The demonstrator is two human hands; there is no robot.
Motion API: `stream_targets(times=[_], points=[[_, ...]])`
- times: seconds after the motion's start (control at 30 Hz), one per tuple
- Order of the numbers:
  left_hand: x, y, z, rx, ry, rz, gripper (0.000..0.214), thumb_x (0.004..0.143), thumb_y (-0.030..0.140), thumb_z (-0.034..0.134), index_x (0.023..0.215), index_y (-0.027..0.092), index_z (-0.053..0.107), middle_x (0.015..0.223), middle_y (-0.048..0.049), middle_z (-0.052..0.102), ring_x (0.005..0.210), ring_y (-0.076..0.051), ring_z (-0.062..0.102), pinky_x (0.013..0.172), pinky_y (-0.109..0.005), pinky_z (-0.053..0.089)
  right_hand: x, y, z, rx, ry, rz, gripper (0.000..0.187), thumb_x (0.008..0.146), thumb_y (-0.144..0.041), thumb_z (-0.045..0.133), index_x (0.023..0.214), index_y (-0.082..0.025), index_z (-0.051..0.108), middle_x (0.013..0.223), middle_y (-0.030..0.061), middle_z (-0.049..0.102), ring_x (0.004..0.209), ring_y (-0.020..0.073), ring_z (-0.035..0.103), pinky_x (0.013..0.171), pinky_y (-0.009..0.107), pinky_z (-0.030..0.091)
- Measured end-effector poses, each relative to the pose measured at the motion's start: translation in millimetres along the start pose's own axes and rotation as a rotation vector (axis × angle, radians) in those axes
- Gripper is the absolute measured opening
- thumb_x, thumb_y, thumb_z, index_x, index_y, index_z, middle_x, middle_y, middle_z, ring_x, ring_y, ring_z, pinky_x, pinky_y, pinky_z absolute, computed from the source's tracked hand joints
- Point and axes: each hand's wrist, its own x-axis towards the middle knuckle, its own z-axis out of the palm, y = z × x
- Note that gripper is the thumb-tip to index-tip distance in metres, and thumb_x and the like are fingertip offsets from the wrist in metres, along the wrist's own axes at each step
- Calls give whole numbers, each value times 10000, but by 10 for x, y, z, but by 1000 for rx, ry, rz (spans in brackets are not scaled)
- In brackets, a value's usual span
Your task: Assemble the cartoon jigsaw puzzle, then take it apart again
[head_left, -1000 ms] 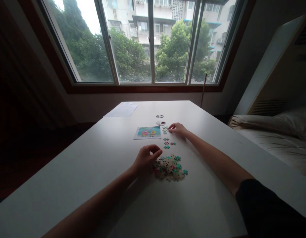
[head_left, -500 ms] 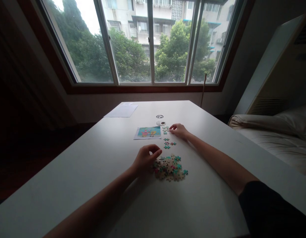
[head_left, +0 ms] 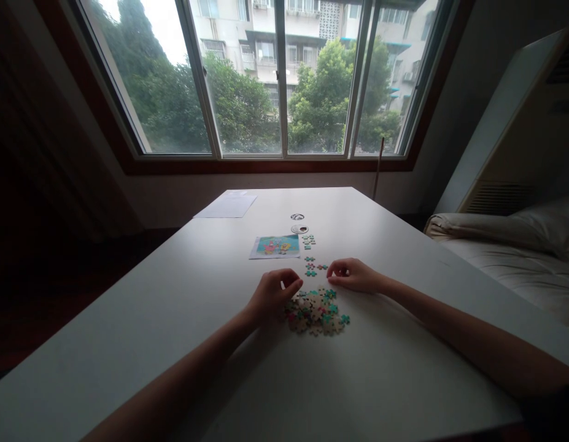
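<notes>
A pile of loose puzzle pieces (head_left: 316,311) lies on the white table (head_left: 174,294) in front of me. My left hand (head_left: 272,294) rests curled at the pile's left edge, thumb and fingers pinched together; anything held is too small to see. My right hand (head_left: 355,276) sits just beyond the pile's right side, fingers curled inward near a few separate teal pieces (head_left: 312,267). Farther back lie a small group of joined pieces (head_left: 308,240) and a colourful reference picture (head_left: 275,246).
Two small round objects (head_left: 299,228) sit behind the picture. A white sheet of paper (head_left: 226,205) lies at the far left of the table. A bed with a pillow (head_left: 509,239) stands to the right. A wide window is behind the table.
My right hand has drawn back from the joined pieces by the picture to the near side, beside the pile. My left hand has stayed in place.
</notes>
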Motion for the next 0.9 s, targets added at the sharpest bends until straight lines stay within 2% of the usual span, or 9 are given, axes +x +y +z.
stream_targets(times=[0.17, 0.27, 0.5, 0.57, 0.77, 0.9], points=[[13, -3, 12, 17, -7, 6, 193, 767, 290, 526, 665, 163, 629, 596, 10, 596, 565, -118, 509, 561, -227, 374, -78, -126, 74, -4, -60, -123, 306, 732, -350, 626, 1007, -217, 649, 784, 6, 563, 558, 75, 442, 533, 200, 379], [22, -17, 19, 19, -15, 7, 195, 767, 288, 523, 662, 162, 629, 587, 12, 595, 558, -118, 508, 552, -225, 374, -83, -184, 97, -3, -76, -158, 259, 732, -336, 634, 960, -215, 660, 802, 10, 558, 590, 77, 462, 557, 200, 393], [10, 4, 24, -4, -43, 43, 193, 781, 285, 531, 681, 160, 637, 602, 8, 611, 563, -117, 520, 562, -222, 387, -110, -260, 79, 126, -71, -140, 154, 728, -305, 637, 794, -168, 613, 670, -16, 583, 594, 86, 497, 531, 194, 379], [-3, 36, 18, -24, -74, 79, 177, 785, 286, 539, 725, 167, 656, 648, 0, 634, 600, -123, 545, 578, -220, 401, -133, -302, 66, 113, -26, -195, 135, 738, -299, 629, 772, -170, 607, 669, -13, 603, 606, 92, 515, 557, 209, 391], [-34, 99, 40, -67, -117, 188, 168, 733, 310, 634, 819, 172, 674, 735, -27, 640, 661, -135, 569, 630, -233, 439, -197, -413, 86, -21, 227, -382, 78, 783, -256, 585, 749, -190, 608, 732, 22, 612, 675, 119, 539, 636, 246, 441], [-30, 100, 62, -59, -84, 219, 146, 734, 293, 644, 791, 160, 661, 724, -34, 631, 652, -138, 560, 632, -243, 443, -205, -407, 115, -146, 262, -502, 83, 817, -249, 557, 765, -203, 601, 750, 28, 633, 720, 135, 561, 710, 288, 429]])
